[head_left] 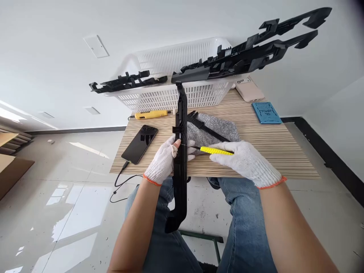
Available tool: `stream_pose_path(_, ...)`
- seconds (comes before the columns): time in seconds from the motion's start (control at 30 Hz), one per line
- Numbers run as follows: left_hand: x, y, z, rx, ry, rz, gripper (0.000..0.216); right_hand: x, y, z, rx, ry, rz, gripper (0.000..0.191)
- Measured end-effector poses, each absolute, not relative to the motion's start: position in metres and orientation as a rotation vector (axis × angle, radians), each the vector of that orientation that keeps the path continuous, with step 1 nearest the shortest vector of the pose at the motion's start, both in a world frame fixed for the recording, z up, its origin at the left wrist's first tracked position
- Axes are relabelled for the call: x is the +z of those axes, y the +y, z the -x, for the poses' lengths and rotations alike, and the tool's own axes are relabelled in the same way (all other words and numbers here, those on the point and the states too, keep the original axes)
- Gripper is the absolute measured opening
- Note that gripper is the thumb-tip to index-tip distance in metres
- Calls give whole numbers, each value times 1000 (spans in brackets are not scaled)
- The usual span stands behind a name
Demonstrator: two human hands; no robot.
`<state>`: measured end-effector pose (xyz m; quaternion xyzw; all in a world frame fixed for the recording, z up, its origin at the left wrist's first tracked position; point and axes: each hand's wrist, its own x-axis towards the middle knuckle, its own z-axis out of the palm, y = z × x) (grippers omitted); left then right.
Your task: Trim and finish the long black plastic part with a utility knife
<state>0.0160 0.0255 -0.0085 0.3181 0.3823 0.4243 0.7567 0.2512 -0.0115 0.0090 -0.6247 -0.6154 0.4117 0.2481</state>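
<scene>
Hold the black strip (180,167) over the near edge of the table (284,159), running from near to far, with the far end by the white basket (210,94) and the near end over the legs (244,212). Grip it snugly in the left hand (160,161), with the thumb (177,143), bare at its tip, on top and the fingers bent round to the right side. Hold the yellow tool (216,151) in the right hand (246,157), with fingers closed on the handle and the thin end pointing left at the strip. Cannot tell about touch between the thin end and the strip. Best to go slow, push softly and aim away from the thumb, in case of a slip. Mind the grey cloth (229,125) and black caliper (209,131), just right of the strip. Leave alone the phone (140,144), on the left, and the blue box (266,113), far right.
</scene>
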Motion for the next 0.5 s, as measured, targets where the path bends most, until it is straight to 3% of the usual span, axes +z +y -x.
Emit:
stream_pose_path(0.17, -8, 27, -15, 969, 842, -564, 36, 10, -13, -252, 1419, -1714, 1541, 49)
stream_pose_path(0.5, -8, 29, -13, 943, 820, -528, 34, 9, -14, -249, 1494, -1326, 1671, 55)
